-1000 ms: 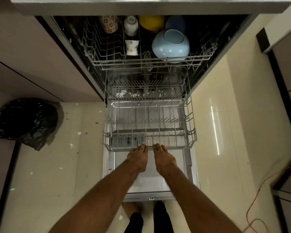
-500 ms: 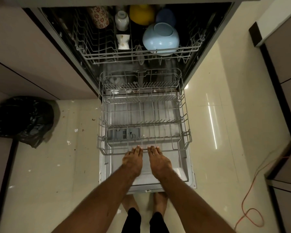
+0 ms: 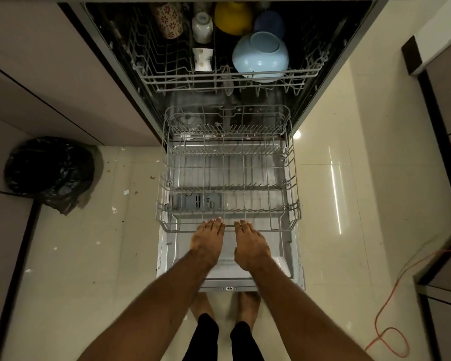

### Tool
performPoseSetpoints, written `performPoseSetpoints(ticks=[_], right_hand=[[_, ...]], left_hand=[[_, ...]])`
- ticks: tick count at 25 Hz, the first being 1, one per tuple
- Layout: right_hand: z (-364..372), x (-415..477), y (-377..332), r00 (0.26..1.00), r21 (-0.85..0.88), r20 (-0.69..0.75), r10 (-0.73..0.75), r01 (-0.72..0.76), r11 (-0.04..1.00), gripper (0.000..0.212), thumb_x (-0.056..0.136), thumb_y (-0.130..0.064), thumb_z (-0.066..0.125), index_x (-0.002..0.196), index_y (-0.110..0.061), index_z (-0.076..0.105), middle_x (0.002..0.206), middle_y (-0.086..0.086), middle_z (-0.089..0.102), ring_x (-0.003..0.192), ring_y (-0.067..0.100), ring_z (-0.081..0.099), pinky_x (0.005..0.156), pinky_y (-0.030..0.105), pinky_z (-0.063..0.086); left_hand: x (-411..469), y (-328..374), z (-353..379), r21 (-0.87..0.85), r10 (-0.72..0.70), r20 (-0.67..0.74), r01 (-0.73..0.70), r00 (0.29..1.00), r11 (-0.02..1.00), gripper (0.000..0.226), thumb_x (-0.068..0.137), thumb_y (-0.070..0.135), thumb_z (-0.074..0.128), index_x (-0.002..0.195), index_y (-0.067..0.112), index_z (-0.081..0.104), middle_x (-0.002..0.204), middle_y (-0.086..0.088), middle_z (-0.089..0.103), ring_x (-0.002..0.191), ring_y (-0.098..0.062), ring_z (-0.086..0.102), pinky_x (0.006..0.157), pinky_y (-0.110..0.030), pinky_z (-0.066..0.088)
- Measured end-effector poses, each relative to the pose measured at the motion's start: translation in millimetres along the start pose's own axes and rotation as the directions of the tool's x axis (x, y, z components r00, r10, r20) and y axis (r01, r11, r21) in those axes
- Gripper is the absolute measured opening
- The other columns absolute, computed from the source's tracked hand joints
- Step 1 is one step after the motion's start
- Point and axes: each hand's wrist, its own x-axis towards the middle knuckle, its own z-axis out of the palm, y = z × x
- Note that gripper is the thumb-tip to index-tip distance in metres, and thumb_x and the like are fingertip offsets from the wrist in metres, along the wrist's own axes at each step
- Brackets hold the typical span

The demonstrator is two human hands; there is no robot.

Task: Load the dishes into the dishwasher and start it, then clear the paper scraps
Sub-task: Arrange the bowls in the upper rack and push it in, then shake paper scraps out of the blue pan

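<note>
Above pale tiles (image 3: 349,204), left hand (image 3: 208,239) and right hand (image 3: 250,246) touch wire rack (image 3: 284,207), fingers (image 3: 218,222) straight.

My left hand (image 3: 208,243) and right hand (image 3: 249,246) lie side by side, fingers on the front rail of the lower rack (image 3: 294,204), which sits over the open dishwasher door (image 3: 176,252); paper scraps (image 3: 125,192) dot the floor (image 3: 76,269) to my left

Left hand (image 3: 208,241): palm down, fingers (image 3: 214,224) straight and close together, pointing forward.
Right hand (image 3: 250,247): palm down, fingers straight, nails showing, level with the left hand; the two are near but apart.
Arms: both bare, stretched forward and down, forearms drawing together toward the hands.
</note>
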Motion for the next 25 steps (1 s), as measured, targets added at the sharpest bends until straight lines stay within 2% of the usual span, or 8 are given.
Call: performPoseSetpoints(ticks=[4, 8, 12, 18, 25], right_hand=[[-32.6, -13.8, -8.6, 0.982, -0.047, -0.175, -0.072, 0.064, 0.997, 0.083, 0.106, -0.037, 0.047, 0.165, -0.012, -0.005, 0.174, 0.011, -0.007, 0.161, 0.029, -0.006, 0.13, 0.046, 0.001], [-92.2, -38.2, -26.2, 0.953, -0.072, -0.275, -0.13, 0.115, 0.991, 0.079, 0.108, -0.048, 0.038, 0.166, -0.013, -0.001, 0.174, 0.01, -0.006, 0.161, 0.028, -0.007, 0.129, 0.047, -0.003], [-161.2, -72.4, -52.0, 0.926, -0.063, -0.34, -0.164, 0.151, 0.986, 0.078, 0.107, -0.057, 0.029, 0.166, -0.015, -0.001, 0.174, 0.008, -0.008, 0.16, 0.027, -0.008, 0.129, 0.047, -0.004], [-262.2, -129.6, -104.6, 0.855, -0.163, -0.413, -0.313, 0.269, 0.949, 0.082, 0.106, -0.061, 0.03, 0.166, -0.016, -0.003, 0.173, 0.005, -0.01, 0.16, 0.024, -0.013, 0.128, 0.045, -0.009], [-336.0, -170.5, -156.2, 0.732, -0.262, -0.51, -0.452, 0.368, 0.892, 0.082, 0.104, -0.066, 0.025, 0.167, -0.019, 0.005, 0.174, 0.003, -0.002, 0.16, 0.02, -0.01, 0.13, 0.045, -0.004]], left_hand=[[-20.5, -17.2, -31.7, -0.048, -0.041, -0.199, 0.032, 0.979, 0.998, 0.106, 0.093, 0.022, 0.066, 0.161, 0.006, -0.014, 0.169, -0.015, -0.018, 0.158, -0.03, -0.008, 0.129, -0.043, -0.001], [-62.4, -45.9, -87.7, -0.104, -0.056, -0.35, 0.02, 0.935, 0.994, 0.097, 0.097, 0.026, 0.058, 0.162, 0.008, -0.011, 0.171, -0.013, -0.015, 0.159, -0.029, -0.007, 0.127, -0.042, -0.003], [-121.0, -74.2, -144.2, -0.136, -0.094, -0.409, 0.042, 0.908, 0.99, 0.094, 0.098, 0.036, 0.054, 0.163, 0.011, -0.01, 0.171, -0.011, -0.014, 0.159, -0.027, -0.005, 0.129, -0.045, 0.003], [-226.0, -110.4, -223.5, -0.221, -0.198, -0.438, 0.108, 0.877, 0.969, 0.102, 0.098, 0.052, 0.055, 0.162, 0.016, -0.016, 0.17, -0.008, -0.02, 0.158, -0.027, -0.015, 0.129, -0.047, 0.004], [-339.1, -158.0, -275.0, -0.328, -0.392, -0.556, 0.24, 0.733, 0.914, 0.098, 0.097, 0.062, 0.045, 0.163, 0.019, -0.012, 0.17, -0.007, -0.019, 0.158, -0.025, -0.014, 0.129, -0.048, 0.008]])
